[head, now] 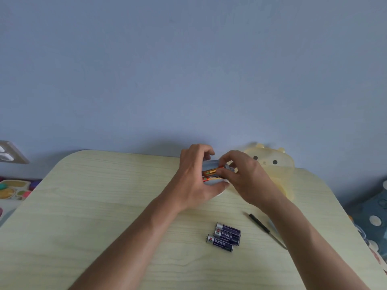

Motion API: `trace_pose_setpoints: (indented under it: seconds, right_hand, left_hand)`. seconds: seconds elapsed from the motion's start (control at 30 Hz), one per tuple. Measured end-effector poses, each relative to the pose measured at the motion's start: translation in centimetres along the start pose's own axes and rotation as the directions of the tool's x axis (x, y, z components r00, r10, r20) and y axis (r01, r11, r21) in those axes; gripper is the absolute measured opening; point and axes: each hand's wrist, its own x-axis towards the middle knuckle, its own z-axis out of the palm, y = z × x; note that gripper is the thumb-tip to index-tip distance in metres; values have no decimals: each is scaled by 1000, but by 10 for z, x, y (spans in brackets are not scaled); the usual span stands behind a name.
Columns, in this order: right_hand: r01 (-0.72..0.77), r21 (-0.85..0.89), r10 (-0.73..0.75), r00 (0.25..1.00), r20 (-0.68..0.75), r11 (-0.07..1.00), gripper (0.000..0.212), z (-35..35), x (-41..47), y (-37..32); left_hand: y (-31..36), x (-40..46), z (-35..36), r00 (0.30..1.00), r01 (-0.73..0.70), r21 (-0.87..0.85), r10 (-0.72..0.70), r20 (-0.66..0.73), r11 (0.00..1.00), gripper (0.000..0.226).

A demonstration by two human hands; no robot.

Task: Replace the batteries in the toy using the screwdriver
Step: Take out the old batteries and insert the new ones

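The toy is a small round grey-white piece held at the far middle of the table. My left hand wraps around it from the left. Two orange-red batteries lie side by side in its open compartment. My right hand pinches the right end of the upper orange battery with fingertips. Three purple batteries lie together on the table nearer to me. A thin black screwdriver rests on the table to their right, partly hidden under my right forearm.
A translucent yellow bear-shaped shell stands behind my right hand at the table's far edge. The pale wood table meets a blue wall. A colourful toy tray sits off the left edge, patterned blue fabric off the right.
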Motion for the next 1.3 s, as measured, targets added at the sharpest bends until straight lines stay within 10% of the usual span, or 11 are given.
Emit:
trace_pose_setpoints:
  seconds: [0.27,0.57,0.97,1.3]
  right_hand:
    - [112,-189,-121,992,-34,976,9,-8,-6,0]
    - [-86,56,96,971,-220,995,6,-54,-20,20]
    - [-103,-222,104,995,-8,969,7,-49,-19,37]
    - [-49,-440,-23,988,-155,896,11,-23,-27,40]
  left_hand:
    - [-1,0,2,997,75,-24,-76,-23,997,62]
    - [-1,0,1,994,102,-63,-104,-18,993,60]
    - [-6,0,2,992,120,-64,-122,-26,991,64]
    - [-4,1,-3,984,178,-56,-178,0,982,76]
